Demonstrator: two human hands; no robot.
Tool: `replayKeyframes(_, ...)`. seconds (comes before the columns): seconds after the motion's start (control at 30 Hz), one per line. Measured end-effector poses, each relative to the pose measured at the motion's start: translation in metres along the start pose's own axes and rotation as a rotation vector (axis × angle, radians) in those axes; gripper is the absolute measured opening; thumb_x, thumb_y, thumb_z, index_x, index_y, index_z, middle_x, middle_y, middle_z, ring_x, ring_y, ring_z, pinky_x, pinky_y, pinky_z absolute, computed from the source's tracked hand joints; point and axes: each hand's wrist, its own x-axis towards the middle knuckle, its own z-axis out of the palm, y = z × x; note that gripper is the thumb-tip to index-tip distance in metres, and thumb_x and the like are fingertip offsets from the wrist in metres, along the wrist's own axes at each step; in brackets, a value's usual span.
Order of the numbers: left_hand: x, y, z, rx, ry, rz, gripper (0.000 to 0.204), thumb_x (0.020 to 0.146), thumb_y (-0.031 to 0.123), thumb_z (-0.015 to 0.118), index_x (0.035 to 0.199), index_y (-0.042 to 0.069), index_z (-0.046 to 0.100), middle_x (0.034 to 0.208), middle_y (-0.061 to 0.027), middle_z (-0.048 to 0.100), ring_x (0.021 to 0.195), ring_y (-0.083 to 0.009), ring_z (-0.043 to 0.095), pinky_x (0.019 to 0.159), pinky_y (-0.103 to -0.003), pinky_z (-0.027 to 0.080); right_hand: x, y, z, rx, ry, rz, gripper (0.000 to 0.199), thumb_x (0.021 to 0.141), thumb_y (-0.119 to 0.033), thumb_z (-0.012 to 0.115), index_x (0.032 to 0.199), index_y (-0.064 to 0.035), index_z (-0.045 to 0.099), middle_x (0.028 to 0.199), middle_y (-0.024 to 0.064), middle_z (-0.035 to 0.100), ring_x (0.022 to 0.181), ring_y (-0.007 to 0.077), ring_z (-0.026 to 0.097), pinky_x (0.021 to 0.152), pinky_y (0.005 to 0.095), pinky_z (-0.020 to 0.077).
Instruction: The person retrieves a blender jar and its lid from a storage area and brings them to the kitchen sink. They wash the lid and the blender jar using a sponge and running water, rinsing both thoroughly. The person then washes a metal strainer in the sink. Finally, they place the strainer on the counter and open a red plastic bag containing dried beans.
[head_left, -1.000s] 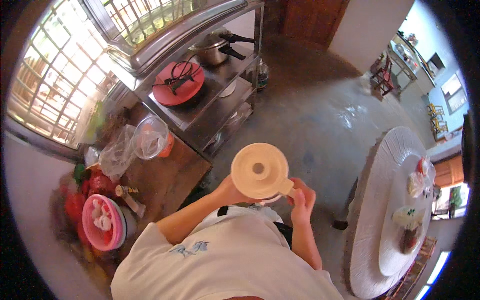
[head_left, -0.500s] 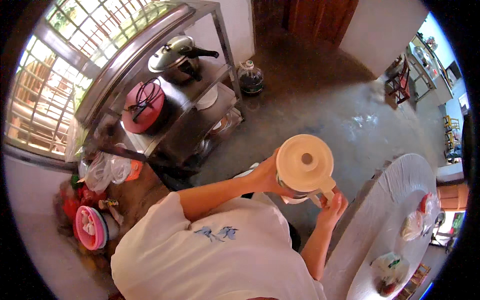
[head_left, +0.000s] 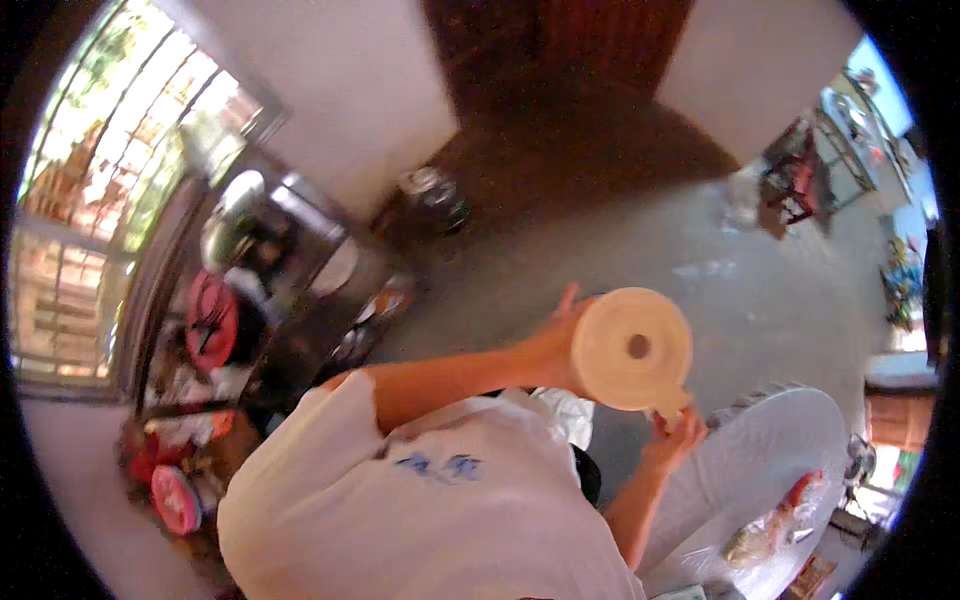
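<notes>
the pale yellow lidded jug [head_left: 632, 350] is in mid-air near the round table's [head_left: 725, 465] left edge. left hand [head_left: 552, 350] cups its side; right hand [head_left: 680, 436] pinches the handle [head_left: 673, 402]. likely stiff, perhaps slippery; handle and side seem the surest holds.

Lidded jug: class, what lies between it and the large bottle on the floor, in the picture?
In the head view, grey floor lies nearest the bottle, then the left hand comes, right beside the lidded jug.
</notes>
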Motion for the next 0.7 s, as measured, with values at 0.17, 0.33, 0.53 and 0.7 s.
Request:
replayKeyframes(0.17,0.112,-0.022,0.028,-0.71,0.199,-0.133,0.085,0.057,0.03,0.088,0.127,0.006,0.047,0.125,-0.0113,0.053,0.116,-0.0227,0.049,0.102,-0.041,0.036,0.135,-0.015,0.006,0.155,-0.148,0.128,0.056,0.085,-0.051,0.058,0.08,0.0044,0.063,0.079,0.0094,0.059,0.056,0.0078,0.047,0.045,0.0215,0.0334)
replayKeyframes(0.33,0.254,-0.018,0.081,-0.91,-0.088,-0.137,0.064,0.062,0.019,0.087,0.118,0.01,0.057,0.119,-0.0071,0.058,0.111,-0.0191,0.053,0.097,-0.036,0.042,0.289,-0.01,-0.048,0.006,-0.477,-0.162,0.052,0.089,-0.044,0.05,0.06,-0.0009,0.053,0.057,0.0031,0.049,0.054,0.0131,0.042,0.065,0.03,0.0414)
replayKeyframes(0.53,0.408,-0.027,0.152,-0.812,-0.132,-0.137,0.08,0.06,0.021,0.089,0.128,0.014,0.048,0.125,-0.0054,0.054,0.115,-0.0209,0.051,0.102,-0.039,0.038,0.434,-0.017,-0.108,-0.125,-0.349,-0.192,0.054,0.089,-0.045,0.049,0.058,-0.001,0.054,0.049,0.0026,0.047,0.052,0.0153,0.043,0.085,0.0337,0.041)
replayKeyframes(0.7,0.553,-0.055,0.256,-0.494,-0.309,-0.01,0.11,0.054,0.053,0.085,0.14,0.011,0.03,0.137,-0.0133,0.037,0.134,-0.0318,0.026,0.112,-0.054,0.011,0.553,0.004,-0.175,-0.113,-0.142,-0.171,0.056,0.09,-0.047,0.048,0.057,-0.0015,0.053,0.049,0.0015,0.045,0.052,0.0144,0.042,0.068,0.0302,0.0382)
